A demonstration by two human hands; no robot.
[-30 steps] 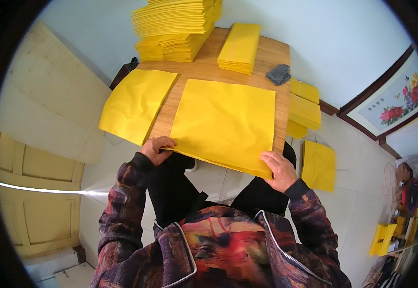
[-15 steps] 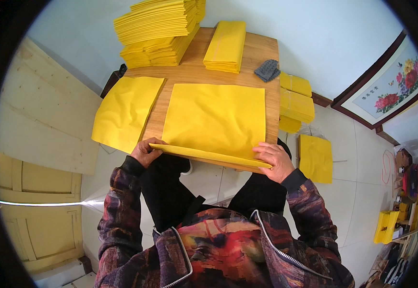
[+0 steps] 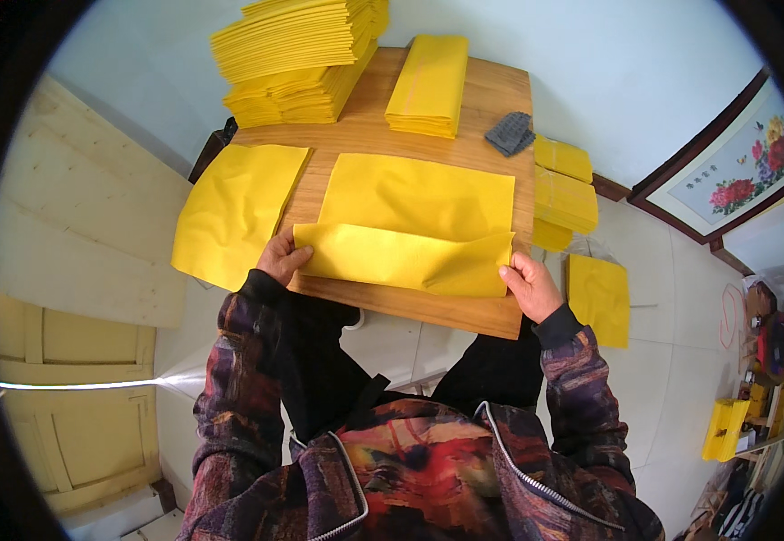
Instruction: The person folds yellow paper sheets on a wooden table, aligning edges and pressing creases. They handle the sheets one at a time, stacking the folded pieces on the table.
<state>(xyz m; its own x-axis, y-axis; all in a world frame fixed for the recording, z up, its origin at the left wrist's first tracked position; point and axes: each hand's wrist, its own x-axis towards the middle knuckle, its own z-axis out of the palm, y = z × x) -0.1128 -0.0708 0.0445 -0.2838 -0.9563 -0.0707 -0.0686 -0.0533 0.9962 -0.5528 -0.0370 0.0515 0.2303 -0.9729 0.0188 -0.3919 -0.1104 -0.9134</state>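
Note:
A yellow fabric-like sheet (image 3: pixel 419 194) lies across the front of the wooden table. Its near part is turned up into a wide flap that partly covers the rest. My left hand (image 3: pixel 282 257) pinches the flap's left end between thumb and fingers. At the flap's right end, my right hand (image 3: pixel 533 285) grips the edge, thumb on top. Left of my left hand, another yellow sheet (image 3: pixel 237 212) hangs partly over the table's left side.
Tall piles of folded yellow sheets (image 3: pixel 297 54) stand at the table's back left, beside a banded folded stack (image 3: pixel 428 86). A crumpled grey cloth (image 3: pixel 509 133) rests on the wooden table (image 3: pixel 356 108) at right. Yellow bundles (image 3: pixel 565 194) sit beyond the right edge.
Both hands have lifted the sheet's near edge and carried it away from me, so the narrow fold is now a wide flap. The sheet has shifted slightly right.

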